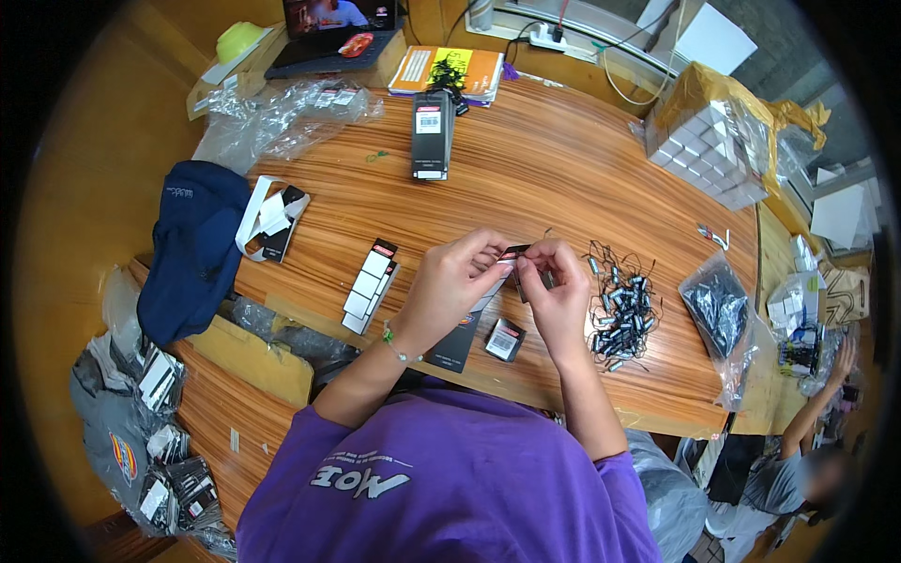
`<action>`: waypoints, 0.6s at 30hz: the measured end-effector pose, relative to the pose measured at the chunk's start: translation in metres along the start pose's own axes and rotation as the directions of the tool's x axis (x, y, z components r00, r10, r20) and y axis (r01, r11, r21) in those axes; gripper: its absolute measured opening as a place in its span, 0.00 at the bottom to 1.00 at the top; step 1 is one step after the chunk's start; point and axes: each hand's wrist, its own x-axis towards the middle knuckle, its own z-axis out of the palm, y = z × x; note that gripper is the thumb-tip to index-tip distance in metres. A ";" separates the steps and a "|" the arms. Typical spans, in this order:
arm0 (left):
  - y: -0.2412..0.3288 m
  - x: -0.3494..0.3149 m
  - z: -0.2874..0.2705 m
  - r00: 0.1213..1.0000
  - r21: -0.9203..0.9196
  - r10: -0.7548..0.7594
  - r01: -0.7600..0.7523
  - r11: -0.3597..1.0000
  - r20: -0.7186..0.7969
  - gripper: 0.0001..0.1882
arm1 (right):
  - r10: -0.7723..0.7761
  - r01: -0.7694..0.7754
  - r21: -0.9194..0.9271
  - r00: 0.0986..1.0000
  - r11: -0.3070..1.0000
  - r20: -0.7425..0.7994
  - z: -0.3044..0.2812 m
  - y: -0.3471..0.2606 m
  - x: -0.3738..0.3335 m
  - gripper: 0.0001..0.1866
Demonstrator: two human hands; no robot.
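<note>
Both hands (pixel 502 281) around small black tag (pixel 512 252)

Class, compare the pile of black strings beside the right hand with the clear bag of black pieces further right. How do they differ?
The pile of strings lies loose and spread on the table; the bag's pieces are packed inside clear plastic. The pile sits beside the right hand; the bag lies nearer the edge. Both are dark.

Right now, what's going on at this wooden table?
A person in a purple shirt holds a small black tag between the left hand and right hand above the wooden table. A pile of black string loops lies just right of the hands, a row of tags to their left, and another tag beneath them.
</note>
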 end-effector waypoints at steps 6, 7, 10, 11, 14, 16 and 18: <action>0.005 0.001 0.011 0.999 -0.060 0.010 -0.008 0.998 0.030 0.10 | 0.025 -0.021 0.080 0.999 0.997 -0.044 -0.011 0.005 -0.002 0.04; 0.006 0.002 0.012 0.999 -0.059 0.012 -0.010 0.998 0.037 0.10 | 0.012 -0.007 0.096 0.999 0.995 -0.052 -0.010 0.006 -0.002 0.04; 0.002 0.002 0.011 0.999 -0.060 -0.011 0.014 0.998 0.047 0.11 | -0.016 0.020 0.073 0.999 0.997 -0.049 -0.011 0.003 -0.001 0.06; 0.001 0.002 0.011 0.999 -0.061 -0.024 0.027 0.998 0.047 0.11 | -0.023 0.025 0.054 0.999 0.998 -0.043 -0.011 0.002 -0.001 0.06; 0.004 0.002 0.012 0.998 -0.096 -0.025 0.031 0.995 0.063 0.11 | -0.006 0.008 0.058 0.999 0.998 -0.044 -0.012 0.001 -0.001 0.06; 0.007 0.003 0.013 0.997 -0.056 -0.012 0.016 0.998 0.070 0.10 | -0.017 0.018 0.028 0.999 0.999 -0.042 -0.013 0.002 0.000 0.07; 0.009 0.004 0.013 0.998 -0.037 0.002 0.001 0.999 0.068 0.09 | -0.012 0.013 0.032 0.999 0.999 -0.044 -0.013 0.002 -0.001 0.07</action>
